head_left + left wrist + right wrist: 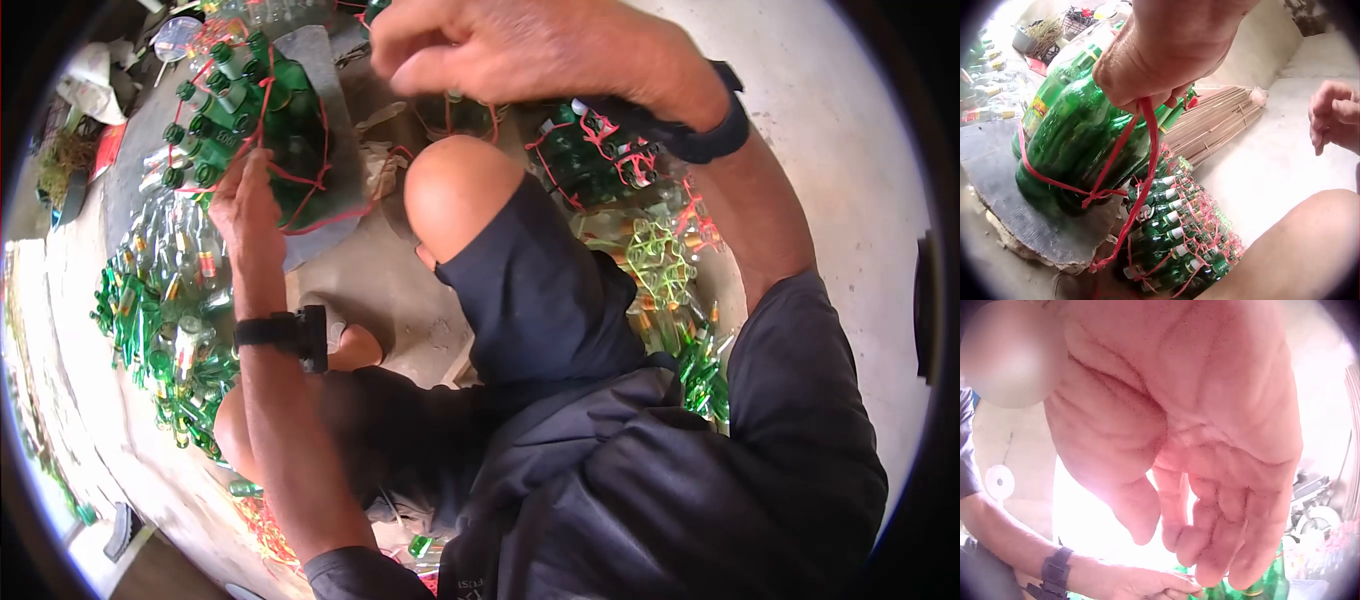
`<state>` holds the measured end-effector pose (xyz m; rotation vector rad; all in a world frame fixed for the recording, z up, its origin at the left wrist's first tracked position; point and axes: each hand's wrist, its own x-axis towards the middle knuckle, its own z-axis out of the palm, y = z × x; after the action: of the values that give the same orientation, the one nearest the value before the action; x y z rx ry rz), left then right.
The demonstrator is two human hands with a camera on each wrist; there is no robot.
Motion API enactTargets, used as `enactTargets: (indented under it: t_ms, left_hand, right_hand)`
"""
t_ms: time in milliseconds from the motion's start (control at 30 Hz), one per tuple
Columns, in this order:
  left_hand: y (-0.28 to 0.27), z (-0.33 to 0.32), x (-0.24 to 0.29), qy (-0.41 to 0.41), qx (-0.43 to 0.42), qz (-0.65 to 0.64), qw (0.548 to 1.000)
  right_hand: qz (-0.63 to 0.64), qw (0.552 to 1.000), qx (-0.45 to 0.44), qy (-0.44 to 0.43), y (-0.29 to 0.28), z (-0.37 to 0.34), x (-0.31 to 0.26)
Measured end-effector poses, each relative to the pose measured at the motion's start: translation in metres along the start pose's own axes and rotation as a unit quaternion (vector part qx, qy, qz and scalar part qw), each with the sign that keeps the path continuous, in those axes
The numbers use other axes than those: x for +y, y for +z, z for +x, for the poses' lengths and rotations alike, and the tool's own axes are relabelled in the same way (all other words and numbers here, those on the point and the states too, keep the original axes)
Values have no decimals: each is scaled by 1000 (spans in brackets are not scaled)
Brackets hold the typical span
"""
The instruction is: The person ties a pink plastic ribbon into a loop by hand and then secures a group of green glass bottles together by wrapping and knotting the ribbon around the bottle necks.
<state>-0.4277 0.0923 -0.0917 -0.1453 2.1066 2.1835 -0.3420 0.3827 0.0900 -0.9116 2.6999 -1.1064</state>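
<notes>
A bundle of green bottles [290, 80] [1063, 140] stands tilted on a grey slab [335, 130] [1041, 225], with red string [1150, 147] tied around it. My left hand [247, 200] [1169, 53] pinches that string beside the bottles, fingers curled; a length of it hangs down past the slab's edge. Raised away from the bundle, my right hand [490, 50] [1338, 115] [1210, 437] has its fingers loosely bent, with nothing seen in them.
More bottles tied with red string [580, 165] [1172, 231] stand near my knee. Loose bottles [150, 310] cover the floor at left. A bundle of thin sticks [1216, 119] lies behind. A motorbike [1316, 509] and a fan [1000, 481] are farther off.
</notes>
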Motion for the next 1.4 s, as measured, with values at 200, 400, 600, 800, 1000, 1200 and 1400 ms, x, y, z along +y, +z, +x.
enactTargets:
  t_ms: [200,400,600,800,1000,1200,1400]
  left_hand:
    - [5,-3,3,28,20,83,996]
    - [4,-3,1,42,27,96,994]
    - [4,-3,-6,87,47,92,991]
    - [8,-9,-7,156,76,175,969]
    - [23,-14,-4,160,172,206,950]
    - [26,-21,3,146,218,246,933]
    - [23,-25,6,134,241,281,919]
  right_hand:
    - [29,992,27,119,-29,-46,-27]
    - [-56,991,62,102,-24,-63,-27]
    - [16,984,62,169,-28,-40,-27]
    - [3,996,48,77,-14,-13,-2]
    - [21,993,117,9,25,52,13]
    - [-97,970,115,-190,72,136,44]
    - [-138,974,-33,-177,94,192,67]
